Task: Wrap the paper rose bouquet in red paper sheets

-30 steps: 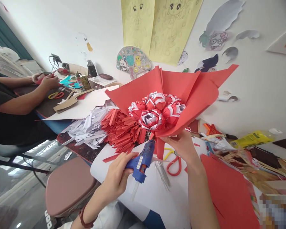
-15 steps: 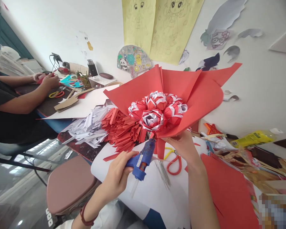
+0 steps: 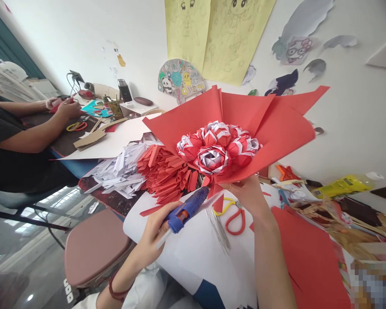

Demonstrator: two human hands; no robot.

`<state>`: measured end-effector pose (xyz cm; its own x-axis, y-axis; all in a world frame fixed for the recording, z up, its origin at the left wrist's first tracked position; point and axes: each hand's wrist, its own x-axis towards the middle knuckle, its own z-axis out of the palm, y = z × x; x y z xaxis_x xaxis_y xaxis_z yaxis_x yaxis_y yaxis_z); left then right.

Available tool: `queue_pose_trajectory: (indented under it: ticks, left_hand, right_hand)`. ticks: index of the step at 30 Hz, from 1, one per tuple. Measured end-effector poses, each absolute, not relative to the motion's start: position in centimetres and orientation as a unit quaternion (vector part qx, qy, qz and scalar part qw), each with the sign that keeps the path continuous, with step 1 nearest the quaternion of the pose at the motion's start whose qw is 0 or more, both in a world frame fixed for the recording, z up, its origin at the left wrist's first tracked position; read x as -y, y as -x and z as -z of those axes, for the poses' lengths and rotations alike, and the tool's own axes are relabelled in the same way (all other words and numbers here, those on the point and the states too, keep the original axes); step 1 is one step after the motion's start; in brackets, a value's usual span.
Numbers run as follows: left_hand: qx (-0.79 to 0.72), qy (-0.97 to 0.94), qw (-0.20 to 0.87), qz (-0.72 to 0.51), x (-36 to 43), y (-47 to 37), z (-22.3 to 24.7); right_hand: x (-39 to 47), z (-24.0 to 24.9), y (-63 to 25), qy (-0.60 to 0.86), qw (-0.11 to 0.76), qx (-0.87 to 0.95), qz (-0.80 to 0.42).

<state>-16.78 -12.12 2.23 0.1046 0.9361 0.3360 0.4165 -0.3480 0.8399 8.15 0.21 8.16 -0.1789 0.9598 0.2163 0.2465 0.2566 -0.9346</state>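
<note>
My left hand [image 3: 156, 227] is wrapped round a blue hot glue gun [image 3: 186, 210], a clear glue stick poking from its rear. The nozzle points up at the base of a paper flower bouquet [image 3: 211, 159], close under its lower edge; whether it touches I cannot tell. Several red-and-white folded paper flowers sit inside a wide red paper wrap [image 3: 286, 124]. From below, my right hand [image 3: 244, 193] grips the bouquet, its fingers partly hidden by the wrap. Scissors [image 3: 235, 219] with red and yellow handles and thin wires [image 3: 220, 234] lie beneath on white paper.
Piles of folded white paper strips [image 3: 124, 169] and red paper strips [image 3: 165, 171] lie on the left. Red sheets [image 3: 309, 257] and a yellow-labelled bottle [image 3: 345, 186] are on the right. A co-worker's hands [image 3: 64, 107] work at far left, near a pink stool [image 3: 96, 249].
The glue gun has tilted over, its rear swinging left and up. The bouquet has shifted slightly right and turned a little in my right hand.
</note>
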Motion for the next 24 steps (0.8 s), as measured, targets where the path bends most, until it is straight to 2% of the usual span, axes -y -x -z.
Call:
queue_pose_trajectory:
  ticks: [5,8,14,18,21,24]
  left_hand:
    - [-0.452,-0.716,0.272,-0.457,12.4,17.7,-2.0]
    - [-0.422,-0.775,0.199,-0.427,12.7,18.3,-1.5]
    - [-0.464,-0.836,0.039,-0.29,12.6,17.1,2.6]
    - [-0.5,-0.839,-0.036,-0.21,12.0,14.7,5.0]
    - [-0.534,-0.822,-0.052,-0.19,11.6,13.8,3.6]
    - [-0.549,-0.791,0.014,-0.271,10.4,13.1,-1.3]
  right_hand:
    - [-0.8,-8.1,-8.5,0.46,0.458,0.645,-0.403]
    - [-1.4,-7.9,-9.2,0.474,0.475,0.619,-0.408]
    - [-2.9,-7.1,-11.7,0.433,0.562,0.567,-0.418]
    - [-3.0,-7.2,-12.9,0.394,0.581,0.553,-0.449]
    - [-2.8,-7.4,-13.3,0.361,0.587,0.554,-0.467]
    - [-2.5,-7.5,-13.2,0.345,0.58,0.567,-0.472]
